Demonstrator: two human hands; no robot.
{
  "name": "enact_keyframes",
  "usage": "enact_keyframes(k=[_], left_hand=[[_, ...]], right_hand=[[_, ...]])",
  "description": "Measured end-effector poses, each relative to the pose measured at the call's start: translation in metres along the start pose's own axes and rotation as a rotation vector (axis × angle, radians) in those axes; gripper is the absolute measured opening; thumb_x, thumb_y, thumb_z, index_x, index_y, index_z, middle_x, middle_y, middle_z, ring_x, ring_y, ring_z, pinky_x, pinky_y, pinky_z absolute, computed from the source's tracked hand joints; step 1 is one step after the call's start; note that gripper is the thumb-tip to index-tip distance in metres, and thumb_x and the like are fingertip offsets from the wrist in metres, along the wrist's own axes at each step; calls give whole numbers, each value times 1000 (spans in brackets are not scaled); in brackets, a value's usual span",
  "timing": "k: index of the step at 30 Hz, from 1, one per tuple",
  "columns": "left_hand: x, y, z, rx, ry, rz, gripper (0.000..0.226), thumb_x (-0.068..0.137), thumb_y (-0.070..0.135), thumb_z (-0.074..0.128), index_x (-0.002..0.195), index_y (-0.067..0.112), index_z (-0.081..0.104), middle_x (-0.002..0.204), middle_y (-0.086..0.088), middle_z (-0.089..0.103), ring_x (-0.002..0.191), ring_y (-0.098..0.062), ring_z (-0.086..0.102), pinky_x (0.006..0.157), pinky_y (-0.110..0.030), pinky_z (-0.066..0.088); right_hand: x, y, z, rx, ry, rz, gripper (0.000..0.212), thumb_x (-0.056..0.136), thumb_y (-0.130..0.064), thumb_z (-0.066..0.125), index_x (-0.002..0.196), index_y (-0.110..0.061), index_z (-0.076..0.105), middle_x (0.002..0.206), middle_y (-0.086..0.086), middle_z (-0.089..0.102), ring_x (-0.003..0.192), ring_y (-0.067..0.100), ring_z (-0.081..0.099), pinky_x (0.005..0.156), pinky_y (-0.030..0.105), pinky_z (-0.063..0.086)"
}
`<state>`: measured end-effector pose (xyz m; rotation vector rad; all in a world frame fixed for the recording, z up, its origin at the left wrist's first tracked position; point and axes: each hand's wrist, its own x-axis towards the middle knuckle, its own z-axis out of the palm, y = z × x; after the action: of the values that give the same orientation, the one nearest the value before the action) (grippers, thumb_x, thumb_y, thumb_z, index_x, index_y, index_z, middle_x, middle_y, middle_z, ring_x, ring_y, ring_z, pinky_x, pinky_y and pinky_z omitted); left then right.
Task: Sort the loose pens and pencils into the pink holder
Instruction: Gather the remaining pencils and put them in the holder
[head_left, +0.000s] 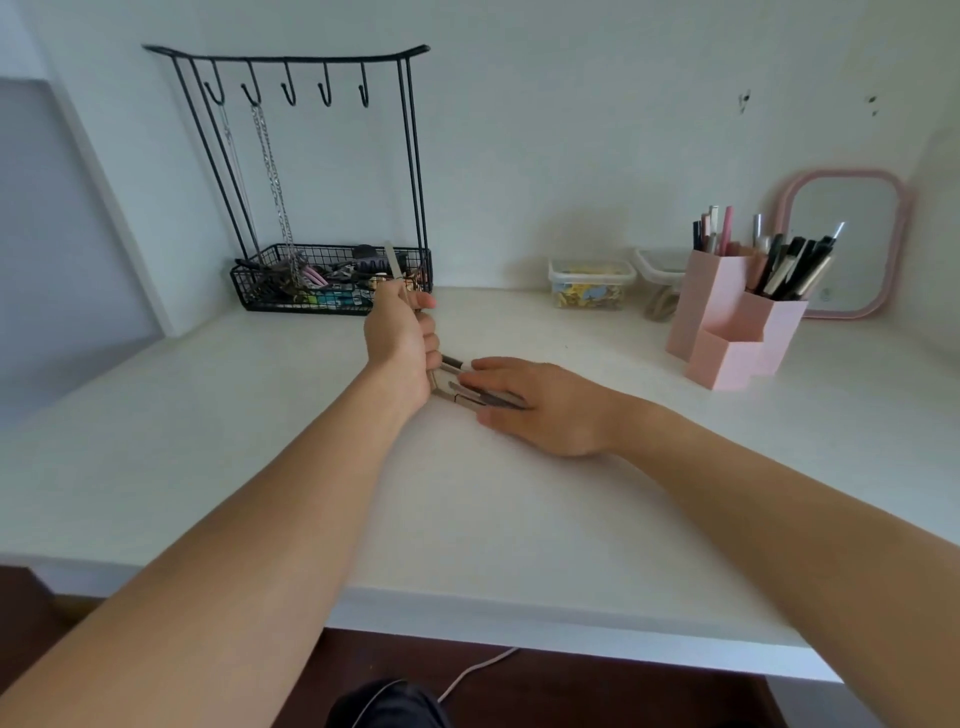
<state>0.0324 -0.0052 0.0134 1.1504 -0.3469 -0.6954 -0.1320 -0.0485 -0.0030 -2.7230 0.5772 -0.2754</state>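
The pink holder (727, 317) stands at the right of the white desk, with several pens and pencils upright in its two taller compartments; its low front compartment looks bare. My left hand (400, 338) is closed in a fist around a few pens, one pale tip (393, 262) sticking up above it. Just to its right, my right hand (540, 405) lies low on the desk with its fingers on a small bunch of loose pens (457, 387). Their far ends are hidden under both hands.
A black wire rack (332, 280) with hooks, hanging chains and a basket of small items stands at the back left. Two clear plastic boxes (592, 283) sit at the back, left of the holder. A pink-framed mirror (847, 244) leans on the wall behind it.
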Motion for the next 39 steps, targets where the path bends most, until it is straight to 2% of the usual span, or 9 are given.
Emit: enact_keyframes(k=[2, 4, 9, 14, 18, 22, 32, 35, 39], left_hand=[[0, -4, 2, 24, -57, -7, 36, 102, 31, 36, 77, 15, 56, 52, 6, 30, 37, -8, 19, 36, -19, 13], [-2, -7, 3, 72, -138, -4, 35, 104, 28, 34, 81, 14, 57, 52, 5, 32, 38, -8, 21, 35, -19, 15], [-10, -18, 14, 111, -324, -44, 37, 107, 29, 37, 85, 12, 60, 47, 5, 37, 37, -7, 28, 34, -19, 19], [-14, -25, 24, 91, -414, -106, 25, 104, 15, 38, 94, 9, 59, 57, -1, 34, 45, -13, 33, 43, -23, 30], [-13, -26, 24, 151, -440, -82, 29, 109, 19, 33, 100, 10, 59, 61, -2, 37, 54, -16, 43, 53, -28, 40], [-13, -25, 23, 152, -449, -79, 30, 110, 21, 33, 103, 10, 59, 63, -3, 47, 59, -19, 57, 56, -30, 50], [-16, -25, 22, 168, -463, -56, 24, 110, 24, 38, 103, 14, 59, 64, -3, 53, 61, -20, 62, 53, -28, 52], [-15, -26, 22, 176, -457, -59, 20, 109, 25, 41, 100, 16, 56, 60, 1, 36, 49, -13, 38, 43, -23, 35], [-14, -25, 23, 175, -457, -57, 21, 101, 37, 57, 99, 16, 56, 59, 4, 29, 47, -9, 26, 44, -22, 23]], right_hand=[[-1, 6, -8, -43, 74, 60, 39, 97, -27, 56, 136, -24, 59, 139, 0, 60, 127, 20, 53, 109, 28, 35], [-2, 13, -16, -82, 156, 149, 32, 93, -24, 59, 123, -24, 70, 120, 1, 71, 111, 23, 62, 97, 37, 48], [1, 33, -21, -23, 297, 338, 29, 84, -21, 69, 112, -21, 76, 107, 1, 73, 95, 20, 65, 82, 28, 51], [4, 38, -17, 129, 366, 333, 27, 85, -31, 73, 110, -22, 74, 99, 4, 71, 82, 16, 59, 69, 24, 42], [7, 42, -22, 39, 367, 439, 29, 93, -34, 61, 106, -10, 73, 98, 6, 71, 87, 21, 64, 74, 29, 50], [3, 49, -33, -57, 322, 505, 20, 86, -28, 71, 90, -10, 79, 91, 7, 76, 87, 24, 69, 82, 37, 58], [4, 57, -31, -38, 312, 549, 21, 89, -22, 66, 91, -3, 74, 95, 11, 74, 88, 26, 68, 83, 40, 57], [5, 58, -38, 165, 365, 584, 31, 94, -25, 63, 79, 1, 68, 75, 10, 65, 72, 23, 61, 76, 36, 55], [-1, 39, -48, 937, 427, 427, 18, 97, -24, 61, 84, -11, 63, 72, 3, 54, 64, 15, 48, 59, 25, 45]])
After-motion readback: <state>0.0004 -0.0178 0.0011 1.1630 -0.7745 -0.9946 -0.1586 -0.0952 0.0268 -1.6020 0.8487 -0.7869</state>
